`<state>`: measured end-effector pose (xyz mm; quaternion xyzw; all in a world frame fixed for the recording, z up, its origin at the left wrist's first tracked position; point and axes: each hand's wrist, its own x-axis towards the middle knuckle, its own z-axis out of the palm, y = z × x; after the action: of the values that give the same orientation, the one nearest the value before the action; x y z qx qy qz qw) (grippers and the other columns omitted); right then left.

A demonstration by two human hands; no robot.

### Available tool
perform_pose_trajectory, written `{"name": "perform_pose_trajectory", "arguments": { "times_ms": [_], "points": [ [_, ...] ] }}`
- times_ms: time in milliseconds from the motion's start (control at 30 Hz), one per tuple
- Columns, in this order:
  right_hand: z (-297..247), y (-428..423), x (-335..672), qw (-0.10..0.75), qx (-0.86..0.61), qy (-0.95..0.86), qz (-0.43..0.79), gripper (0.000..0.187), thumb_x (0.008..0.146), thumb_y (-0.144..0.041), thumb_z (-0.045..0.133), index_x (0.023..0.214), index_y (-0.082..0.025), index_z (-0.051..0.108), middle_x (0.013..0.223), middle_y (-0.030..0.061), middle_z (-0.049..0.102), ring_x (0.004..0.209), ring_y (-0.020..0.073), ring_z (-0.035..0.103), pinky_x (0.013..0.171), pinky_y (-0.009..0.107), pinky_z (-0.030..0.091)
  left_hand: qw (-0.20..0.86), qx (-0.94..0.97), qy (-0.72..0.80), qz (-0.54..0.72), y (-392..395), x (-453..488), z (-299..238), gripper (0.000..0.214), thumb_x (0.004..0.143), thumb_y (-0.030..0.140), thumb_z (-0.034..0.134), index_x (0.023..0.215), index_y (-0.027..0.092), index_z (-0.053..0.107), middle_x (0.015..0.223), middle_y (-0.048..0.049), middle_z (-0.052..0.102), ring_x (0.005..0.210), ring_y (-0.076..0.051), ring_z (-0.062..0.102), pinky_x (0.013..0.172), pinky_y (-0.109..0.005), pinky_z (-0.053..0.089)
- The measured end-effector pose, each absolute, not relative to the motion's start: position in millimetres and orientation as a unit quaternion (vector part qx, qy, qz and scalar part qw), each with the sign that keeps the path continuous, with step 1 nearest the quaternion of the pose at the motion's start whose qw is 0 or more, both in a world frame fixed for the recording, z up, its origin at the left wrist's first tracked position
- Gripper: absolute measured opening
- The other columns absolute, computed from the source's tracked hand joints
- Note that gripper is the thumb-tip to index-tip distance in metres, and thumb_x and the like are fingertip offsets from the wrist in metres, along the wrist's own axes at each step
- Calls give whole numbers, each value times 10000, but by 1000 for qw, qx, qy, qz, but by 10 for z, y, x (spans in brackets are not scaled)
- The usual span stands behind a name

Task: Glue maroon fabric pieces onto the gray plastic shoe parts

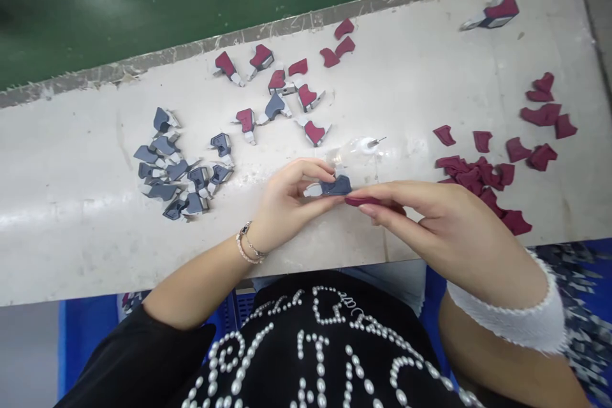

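left hand [291, 201]: half-closed, pinching slate-grey moulded piece [337, 186], long axis crosswise, held over the bench. right hand [430, 223]: near-closed, pinching maroon pad [361, 201], its tip just beside the piece.

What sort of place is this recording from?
Probably a factory assembly line for small parts. A long, worn white work surface runs across the view, batches of matching grey parts and maroon pads lie on it, and a blue crate of more parts sits below it.
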<state>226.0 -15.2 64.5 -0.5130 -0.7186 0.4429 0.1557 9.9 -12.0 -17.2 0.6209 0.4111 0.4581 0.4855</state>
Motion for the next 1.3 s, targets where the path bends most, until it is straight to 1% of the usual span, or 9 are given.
{"name": "perform_pose_trajectory", "arguments": {
  "times_ms": [133,233,333,600,867,967,1067,1167,1300],
  "points": [
    [628,-135,2182,178,-502,-715,453,245,1013,-328,536,1215,-309,673,1065,-26,781,937,193,745,782,339,589,439,632,411,489,-136,112,-166,238,797,206,813,999,216,688,1015,-54,684,925,-155,681,715,-252,610],
    [640,-120,2169,195,-539,-682,454,123,970,-379,624,1047,-284,612,964,-26,773,868,198,743,679,319,573,425,636,406,499,-142,122,-158,269,786,204,826,1015,222,684,998,-46,692,917,-155,686,731,-259,613],
    [667,-93,2159,198,-541,-675,462,118,952,-376,644,907,-269,620,848,-14,744,776,197,722,627,319,545,426,643,393,501,-133,121,-149,278,792,200,823,1028,222,677,1002,-50,698,947,-160,694,768,-269,621],
    [657,-44,2131,188,-562,-638,493,188,919,-399,655,800,-257,683,780,-5,726,717,180,692,603,308,537,378,684,367,505,-105,103,-155,317,756,189,856,1017,221,681,970,-48,695,895,-158,682,725,-274,603],
    [621,-25,2168,162,-557,-619,530,227,898,-443,673,790,-249,626,732,-11,687,674,187,648,572,325,493,364,691,348,519,-102,92,-153,354,738,282,881,1033,226,694,966,-46,698,901,-162,685,761,-284,611],
    [605,-29,2201,153,-548,-610,551,236,912,-483,668,885,-253,619,750,-15,674,692,182,635,569,303,466,376,693,329,520,-91,77,-142,386,715,259,896,1037,196,691,969,-54,704,910,-167,698,783,-288,616],
    [581,-24,2209,153,-506,-618,582,229,969,-475,605,1007,-256,658,886,5,696,812,186,642,671,297,487,384,696,308,523,-77,70,-124,377,725,244,889,1035,188,682,965,-50,701,904,-157,704,786,-278,622],
    [562,-1,2197,157,-462,-622,612,266,1003,-468,554,933,-235,663,905,14,672,843,180,616,721,295,485,383,700,303,522,-65,74,-106,361,734,242,883,1029,202,678,956,-39,701,899,-152,708,790,-274,628],
    [548,31,2187,160,-456,-619,620,302,1004,-478,550,865,-225,637,833,3,624,787,161,576,681,291,459,370,708,298,523,-53,86,-84,354,727,217,888,1012,201,678,926,-29,706,876,-143,709,796,-272,631]
  ]
}}
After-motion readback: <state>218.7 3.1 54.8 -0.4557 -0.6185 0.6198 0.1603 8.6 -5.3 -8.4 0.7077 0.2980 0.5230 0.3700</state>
